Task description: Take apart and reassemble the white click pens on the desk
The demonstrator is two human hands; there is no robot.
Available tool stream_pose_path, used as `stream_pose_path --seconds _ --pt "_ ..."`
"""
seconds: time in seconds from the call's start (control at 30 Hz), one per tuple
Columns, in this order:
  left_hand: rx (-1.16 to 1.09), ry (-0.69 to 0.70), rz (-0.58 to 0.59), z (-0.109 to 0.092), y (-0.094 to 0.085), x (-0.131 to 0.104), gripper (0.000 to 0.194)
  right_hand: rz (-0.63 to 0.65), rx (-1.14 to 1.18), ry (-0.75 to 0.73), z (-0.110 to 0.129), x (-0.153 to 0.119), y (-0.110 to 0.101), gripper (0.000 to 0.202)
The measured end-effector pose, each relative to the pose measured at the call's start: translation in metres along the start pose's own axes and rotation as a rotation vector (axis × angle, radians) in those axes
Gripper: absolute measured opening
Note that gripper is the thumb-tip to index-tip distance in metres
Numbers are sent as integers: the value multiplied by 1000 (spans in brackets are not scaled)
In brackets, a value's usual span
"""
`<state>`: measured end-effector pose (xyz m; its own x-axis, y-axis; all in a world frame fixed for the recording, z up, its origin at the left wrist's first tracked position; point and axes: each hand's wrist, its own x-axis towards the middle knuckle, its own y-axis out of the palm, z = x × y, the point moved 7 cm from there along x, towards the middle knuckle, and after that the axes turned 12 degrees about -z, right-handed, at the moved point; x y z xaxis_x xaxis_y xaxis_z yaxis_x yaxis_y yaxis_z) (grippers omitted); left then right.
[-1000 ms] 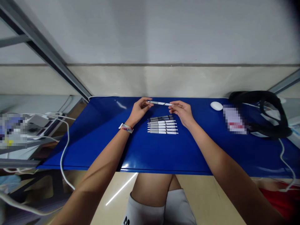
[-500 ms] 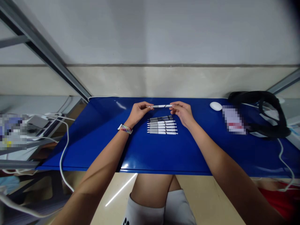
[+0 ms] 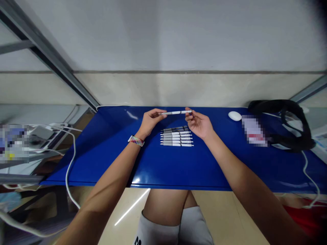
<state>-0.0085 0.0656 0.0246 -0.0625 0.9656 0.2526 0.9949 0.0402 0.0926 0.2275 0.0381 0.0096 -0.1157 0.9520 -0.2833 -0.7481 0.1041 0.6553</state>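
A white and grey pen (image 3: 176, 112) is held level above the blue tabletop, its tip end towards the left. My left hand (image 3: 151, 121) pinches the grey tip end between thumb and fingers. At the white clicker end, my right hand (image 3: 200, 124) has its palm turned partly up and its curled fingertips around the pen. Below the held pen lies a row of several pens (image 3: 176, 137), side by side with tips to the left. The far ones are darker and the nearer ones white and grey.
The blue tabletop (image 3: 163, 166) meets a wall behind. To the right lie a white oval object (image 3: 234, 116), a blurred-out packet (image 3: 254, 131) and a black strap-like headset (image 3: 293, 122). A white cable (image 3: 70, 160) hangs over the left side, near a metal frame post (image 3: 63, 68).
The right end of the pen has risen slightly, so it tilts up a little. My right hand has rolled, showing more palm. My left hand has stayed almost in place.
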Motion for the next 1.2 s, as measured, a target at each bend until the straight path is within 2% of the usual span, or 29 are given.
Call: stream_pose_path --seconds 0.23,0.6,0.73,1.07,1.2 --pt "-86 -42 -3 6 0 2 35 -21 223 103 -4 -2 3 21" --pt "-116 -55 -10 5 2 1 33 12 258 96 -3 -1 4 17" --pt "-113 -54 -2 5 4 -1 31 -9 280 94 -3 -1 5 12" --pt "-111 -50 -22 2 5 -2 31 -22 316 83 -3 -4 7 19" --pt "-107 -54 -24 4 5 -1 31 -38 333 99 -4 -3 7 15"
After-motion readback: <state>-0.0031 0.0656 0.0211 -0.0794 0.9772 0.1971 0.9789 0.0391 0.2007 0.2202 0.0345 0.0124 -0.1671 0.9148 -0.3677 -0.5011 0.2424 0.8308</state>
